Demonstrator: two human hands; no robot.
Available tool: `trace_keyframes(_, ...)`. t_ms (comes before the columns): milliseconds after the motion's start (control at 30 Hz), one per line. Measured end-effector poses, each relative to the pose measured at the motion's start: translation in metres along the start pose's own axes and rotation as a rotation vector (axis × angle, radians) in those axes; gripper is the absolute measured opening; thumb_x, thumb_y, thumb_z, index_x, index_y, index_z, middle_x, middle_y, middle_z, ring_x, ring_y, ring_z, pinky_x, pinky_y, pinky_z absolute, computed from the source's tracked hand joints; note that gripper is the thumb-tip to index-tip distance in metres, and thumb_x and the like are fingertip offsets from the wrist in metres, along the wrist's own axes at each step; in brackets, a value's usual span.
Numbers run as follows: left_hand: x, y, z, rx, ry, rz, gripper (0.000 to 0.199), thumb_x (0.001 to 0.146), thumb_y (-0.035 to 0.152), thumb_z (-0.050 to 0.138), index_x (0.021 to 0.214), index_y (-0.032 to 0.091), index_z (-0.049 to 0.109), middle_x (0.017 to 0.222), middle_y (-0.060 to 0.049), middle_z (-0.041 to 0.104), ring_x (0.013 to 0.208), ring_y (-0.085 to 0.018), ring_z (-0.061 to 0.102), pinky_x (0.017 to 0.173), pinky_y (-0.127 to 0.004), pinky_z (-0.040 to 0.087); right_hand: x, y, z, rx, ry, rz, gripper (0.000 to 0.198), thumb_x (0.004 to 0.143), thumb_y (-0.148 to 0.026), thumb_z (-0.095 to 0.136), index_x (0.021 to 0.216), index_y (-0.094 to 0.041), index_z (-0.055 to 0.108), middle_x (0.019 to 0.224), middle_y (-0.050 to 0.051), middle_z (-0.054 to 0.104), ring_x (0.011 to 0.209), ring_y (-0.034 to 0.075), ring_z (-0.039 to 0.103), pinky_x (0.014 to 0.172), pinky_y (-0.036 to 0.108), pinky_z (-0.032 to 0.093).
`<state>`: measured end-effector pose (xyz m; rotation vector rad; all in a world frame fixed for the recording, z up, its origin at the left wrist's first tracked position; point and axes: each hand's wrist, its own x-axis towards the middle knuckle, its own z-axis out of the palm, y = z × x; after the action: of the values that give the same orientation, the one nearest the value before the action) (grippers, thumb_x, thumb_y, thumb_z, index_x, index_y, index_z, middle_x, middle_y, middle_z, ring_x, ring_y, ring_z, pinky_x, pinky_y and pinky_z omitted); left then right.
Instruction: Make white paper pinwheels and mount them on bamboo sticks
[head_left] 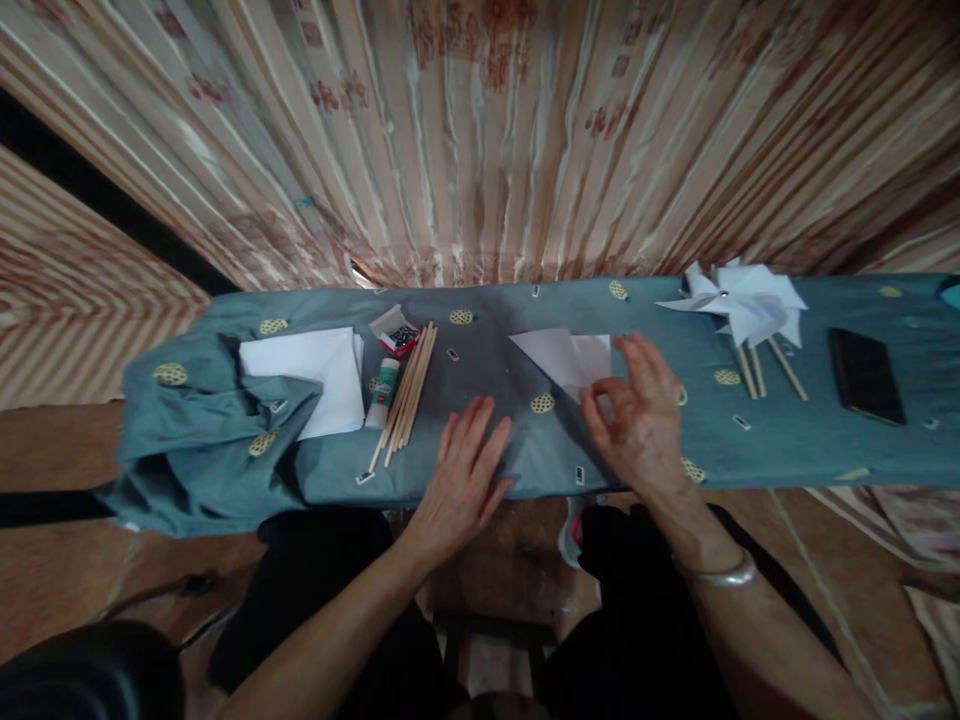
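My left hand (pixel 466 468) lies flat near the table's front edge, fingers stretched out and holding nothing. To its right, my right hand (pixel 636 410) pinches the edge of a folded white sheet of paper (pixel 559 355) between thumb and forefinger, its other fingers raised. The paper's pointed corner reaches to the left, and part of its right side is hidden behind the fingers. Left of my left hand lie a bundle of thin wooden sticks (pixel 409 395), a green and white glue stick (pixel 383 393) and a small open box of pins (pixel 397 332).
A stack of white paper (pixel 330 385) rests at the left, partly under bunched tablecloth (pixel 217 400). Several paper pinwheels (pixel 750 300) on sticks lie at the back right, with a dark phone (pixel 866 375) beside them. A pleated curtain (pixel 487 150) hangs behind the table.
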<state>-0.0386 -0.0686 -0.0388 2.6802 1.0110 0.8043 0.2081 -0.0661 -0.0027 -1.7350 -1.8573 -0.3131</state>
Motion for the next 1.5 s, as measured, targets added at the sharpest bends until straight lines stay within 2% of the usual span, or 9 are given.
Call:
trace_keyframes(133,0.01,0.01,0.006,0.075,0.046,0.024,0.067,0.097,0.015,0.046,0.157,0.017,0.017,0.16,-0.022,0.034,0.156,-0.029,0.012,0.122,-0.059,0.021,-0.025,-0.049,0.01,-0.026,-0.165,-0.226,0.021,0.093,-0.02,0.052,0.082,-0.018,0.07,0.131,0.017,0.066,0.134,0.033,0.051,0.108,0.054,0.042)
trace_keyframes(267,0.013,0.011,0.008,0.143,-0.074,0.006,0.058,0.095,0.011,0.044,0.152,0.019,0.036,0.155,-0.016,0.045,0.154,-0.028,0.019,0.124,-0.062,0.007,-0.04,-0.068,0.012,0.053,-0.29,-0.285,0.023,0.091,-0.016,0.051,0.098,-0.016,0.073,0.112,0.016,0.074,0.12,0.031,0.061,0.109,0.052,0.043)
trace_keyframes(433,0.017,0.0,0.006,0.11,-0.08,-0.034,0.033,0.097,0.016,0.049,0.126,0.02,0.064,0.126,-0.01,0.071,0.144,-0.03,0.042,0.121,-0.07,-0.001,-0.039,-0.05,0.009,0.21,-0.34,-0.264,0.025,0.097,-0.022,0.048,0.096,-0.015,0.072,0.115,0.015,0.073,0.109,0.027,0.066,0.104,0.048,0.049)
trace_keyframes(567,0.017,-0.008,0.006,0.091,-0.044,-0.017,0.02,0.097,0.018,0.054,0.101,0.023,0.073,0.109,-0.005,0.077,0.135,-0.029,0.053,0.119,-0.074,0.002,-0.042,-0.019,0.015,0.181,-0.362,-0.286,0.038,0.096,-0.009,0.039,0.121,-0.012,0.067,0.136,0.019,0.063,0.129,0.029,0.056,0.106,0.051,0.047)
trace_keyframes(867,0.002,-0.018,0.003,0.128,-0.053,0.002,0.022,0.096,0.014,0.054,0.107,0.022,0.072,0.113,-0.007,0.076,0.129,-0.029,0.059,0.118,-0.076,0.01,-0.057,0.006,0.022,0.153,-0.376,-0.356,0.051,0.095,-0.005,0.039,0.141,-0.019,0.053,0.151,0.017,0.051,0.144,0.027,0.043,0.11,0.054,0.044)
trace_keyframes(1033,-0.006,-0.021,0.001,0.086,-0.077,0.042,0.024,0.096,0.013,0.052,0.109,0.019,0.071,0.115,-0.009,0.075,0.125,-0.027,0.063,0.121,-0.07,0.011,-0.055,0.004,0.021,0.249,-0.374,-0.379,0.037,0.098,-0.013,0.042,0.128,-0.019,0.064,0.143,0.014,0.06,0.139,0.027,0.049,0.111,0.055,0.044)
trace_keyframes(1200,-0.008,-0.024,-0.004,-0.026,-0.12,-0.043,0.025,0.098,0.016,0.049,0.109,0.018,0.071,0.112,-0.008,0.076,0.112,-0.023,0.068,0.117,-0.061,0.032,-0.045,0.004,0.021,0.503,-0.447,-0.192,0.028,0.101,-0.029,0.046,0.106,-0.02,0.073,0.12,0.011,0.074,0.119,0.026,0.066,0.102,0.049,0.053)
trace_keyframes(1300,-0.007,-0.026,-0.005,-0.118,-0.12,-0.161,0.024,0.099,0.024,0.05,0.106,0.018,0.073,0.105,-0.008,0.077,0.099,-0.021,0.069,0.097,-0.044,0.053,-0.036,0.002,0.023,0.642,-0.488,0.006,0.027,0.098,-0.038,0.054,0.101,-0.022,0.074,0.104,0.008,0.078,0.101,0.024,0.072,0.092,0.044,0.058)
trace_keyframes(1500,-0.002,-0.031,-0.003,-0.193,-0.071,-0.345,0.023,0.098,0.028,0.054,0.094,0.019,0.075,0.089,-0.005,0.077,0.085,-0.019,0.071,0.081,-0.033,0.056,-0.023,-0.001,0.038,0.697,-0.488,0.301,0.026,0.087,-0.044,0.063,0.091,-0.021,0.075,0.085,0.004,0.079,0.076,0.023,0.072,0.071,0.036,0.056)
